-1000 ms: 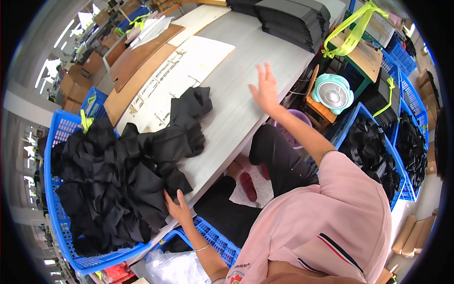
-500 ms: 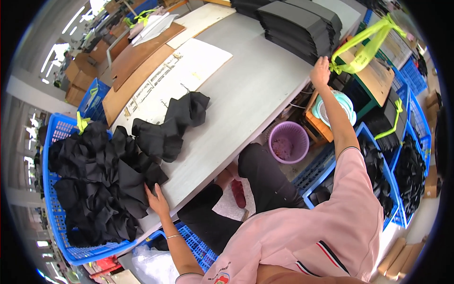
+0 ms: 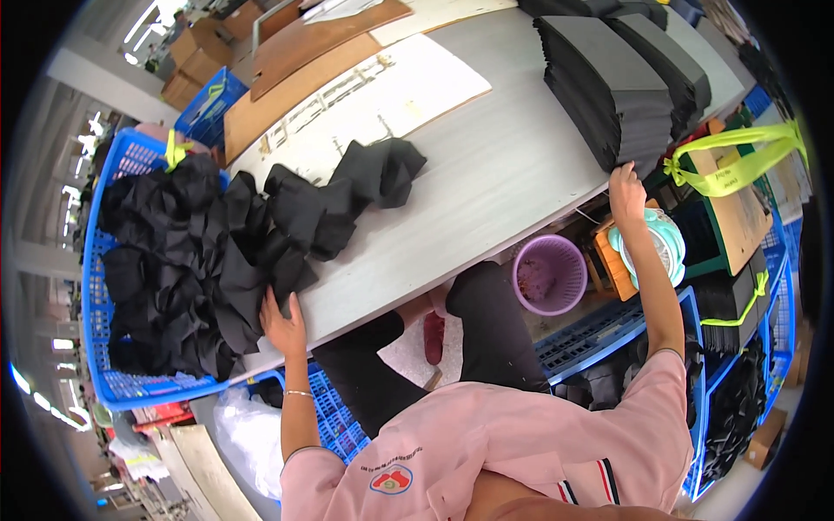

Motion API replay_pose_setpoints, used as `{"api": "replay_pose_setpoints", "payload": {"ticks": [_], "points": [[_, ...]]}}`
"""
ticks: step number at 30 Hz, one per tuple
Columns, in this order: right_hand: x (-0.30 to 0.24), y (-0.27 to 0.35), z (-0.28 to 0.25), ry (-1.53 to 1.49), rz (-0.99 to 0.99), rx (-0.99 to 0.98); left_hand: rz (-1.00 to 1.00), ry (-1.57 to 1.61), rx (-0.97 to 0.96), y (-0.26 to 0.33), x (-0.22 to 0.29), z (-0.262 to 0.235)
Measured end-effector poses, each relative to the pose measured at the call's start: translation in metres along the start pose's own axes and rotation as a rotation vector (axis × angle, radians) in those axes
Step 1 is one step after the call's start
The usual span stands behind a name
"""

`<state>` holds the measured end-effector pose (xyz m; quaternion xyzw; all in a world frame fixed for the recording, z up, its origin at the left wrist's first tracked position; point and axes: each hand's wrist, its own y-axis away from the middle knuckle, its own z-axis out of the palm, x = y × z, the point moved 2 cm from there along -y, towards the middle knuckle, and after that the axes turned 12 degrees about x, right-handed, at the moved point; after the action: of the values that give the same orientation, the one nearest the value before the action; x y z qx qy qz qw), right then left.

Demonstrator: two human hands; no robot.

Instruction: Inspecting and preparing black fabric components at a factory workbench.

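My left hand (image 3: 284,326) rests at the table's near-left edge with fingers and thumb apart. Its fingertips meet the edge of a heap of crumpled black fabric pieces (image 3: 178,286) that fills a blue basket (image 3: 97,300). A crumpled chain of black pieces (image 3: 317,204) trails from the heap onto the tabletop. Far to the right, my right hand (image 3: 625,193) has its fingers bent together at the near lower corner of a tall stack of flat black sheets (image 3: 599,95). Whether a single sheet is pinched there is hidden by the fingers.
The grey table (image 3: 452,217) carries a white marked board (image 3: 373,95) at the back. A yellow-green strap (image 3: 738,161) hangs right of the stack. Below the edge stand a purple bin (image 3: 549,275), a turquoise basket (image 3: 667,247) and blue crates (image 3: 599,334).
The view has turned, so the table and stack sit differently in the picture. Both hands stay about where they were, left by the fabric heap, right at the stack's corner.
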<state>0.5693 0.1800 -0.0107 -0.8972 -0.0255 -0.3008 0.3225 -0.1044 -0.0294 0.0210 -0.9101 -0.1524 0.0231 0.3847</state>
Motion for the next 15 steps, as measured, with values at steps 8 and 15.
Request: {"api": "replay_pose_setpoints", "payload": {"ticks": [8, 15], "points": [[-0.083, -0.009, -0.171, -0.528, -0.097, 0.049, -0.048, 0.265, 0.023, 0.002, 0.007, -0.009], [-0.202, -0.088, -0.24, -1.382, -0.018, 0.221, 0.081, 0.511, 0.034, 0.007, 0.01, -0.01]]}}
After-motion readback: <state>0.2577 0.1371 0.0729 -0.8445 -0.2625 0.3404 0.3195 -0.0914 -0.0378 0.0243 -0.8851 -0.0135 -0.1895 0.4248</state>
